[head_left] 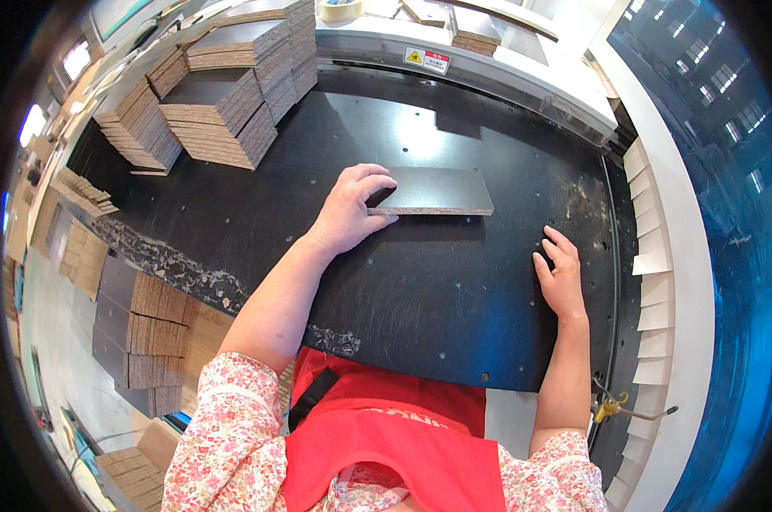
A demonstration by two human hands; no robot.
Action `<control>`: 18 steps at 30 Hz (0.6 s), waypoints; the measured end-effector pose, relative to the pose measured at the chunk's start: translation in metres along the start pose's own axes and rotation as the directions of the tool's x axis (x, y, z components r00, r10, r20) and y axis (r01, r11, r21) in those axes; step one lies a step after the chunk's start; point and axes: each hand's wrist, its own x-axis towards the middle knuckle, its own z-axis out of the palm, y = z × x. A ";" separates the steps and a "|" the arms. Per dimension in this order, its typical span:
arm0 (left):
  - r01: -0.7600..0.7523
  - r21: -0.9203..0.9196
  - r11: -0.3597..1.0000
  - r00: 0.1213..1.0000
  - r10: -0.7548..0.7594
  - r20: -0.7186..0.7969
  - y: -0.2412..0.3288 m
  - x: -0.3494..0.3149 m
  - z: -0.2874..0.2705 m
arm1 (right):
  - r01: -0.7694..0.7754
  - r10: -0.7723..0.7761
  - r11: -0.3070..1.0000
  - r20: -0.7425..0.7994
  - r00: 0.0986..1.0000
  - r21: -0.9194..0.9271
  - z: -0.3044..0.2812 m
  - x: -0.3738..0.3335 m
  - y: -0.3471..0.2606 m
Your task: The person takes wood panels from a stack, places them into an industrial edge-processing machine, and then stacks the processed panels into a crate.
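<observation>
My left hand grips the left end of a flat particleboard panel with a dark grey face. Its thumb is at the near edge and its fingers lie over the far side. The panel is held over the middle of the black table; whether it touches the surface I cannot tell. To the right, my right hand rests at the black tabletop with its fingers apart and nothing in them, away from the panel.
Stacks of cut boards stand at the table's far left. More board stacks sit lower, beyond the left edge. Along the back runs a white machine beam with a warning label. White flaps and a yellow-handled fitting border the right side.
</observation>
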 end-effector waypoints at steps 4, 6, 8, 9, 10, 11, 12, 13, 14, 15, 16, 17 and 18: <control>-0.007 -0.003 1.000 1.000 0.007 0.003 -0.001 -0.001 -0.001 | -0.003 0.003 1.000 0.006 1.000 0.002 0.000 0.000 -0.001; 0.008 0.004 1.000 1.000 -0.008 0.011 0.000 -0.001 -0.001 | -0.004 0.004 1.000 0.010 1.000 0.001 0.000 0.000 -0.001; 0.030 0.019 0.999 0.999 -0.031 0.024 0.003 0.000 -0.002 | -0.009 0.009 1.000 0.012 1.000 -0.002 -0.001 0.000 -0.002; 0.028 0.020 0.999 0.999 -0.028 0.027 0.003 0.000 -0.002 | -0.014 0.014 1.000 0.012 1.000 -0.003 -0.001 0.001 -0.003; 0.025 0.021 0.999 0.999 -0.026 0.030 0.002 0.000 -0.002 | -0.018 0.018 1.000 0.012 1.000 -0.005 -0.002 0.001 -0.003; 0.023 0.022 0.999 0.999 -0.024 0.033 0.001 0.000 -0.002 | -0.015 0.015 1.000 0.011 1.000 -0.004 -0.002 0.001 -0.003; 0.021 0.020 1.000 0.999 -0.021 0.033 0.001 0.000 -0.002 | -0.013 0.013 1.000 0.010 1.000 -0.003 -0.002 0.001 -0.003; 0.018 0.018 1.000 0.999 -0.018 0.033 0.001 0.000 -0.002 | -0.010 0.010 1.000 0.009 1.000 -0.001 -0.002 0.001 -0.003; 0.015 0.016 1.000 0.999 -0.016 0.033 0.001 0.000 -0.002 | -0.010 0.010 1.000 0.009 1.000 -0.002 -0.001 0.001 -0.003; 0.012 0.016 1.000 0.999 -0.013 0.031 0.001 0.000 -0.002 | -0.009 0.009 1.000 0.008 1.000 -0.001 -0.001 0.001 -0.002; 0.009 0.016 1.000 1.000 -0.010 0.030 0.001 0.000 -0.002 | -0.008 0.008 1.000 0.008 1.000 -0.001 -0.001 0.001 -0.002; 0.007 0.016 1.000 1.000 -0.007 0.028 0.001 0.000 -0.002 | -0.008 0.008 1.000 0.007 1.000 0.001 -0.001 0.001 -0.003; 0.012 0.021 1.000 1.000 -0.012 0.028 0.001 0.000 -0.002 | -0.008 0.008 1.000 0.006 1.000 0.001 -0.001 0.001 -0.003</control>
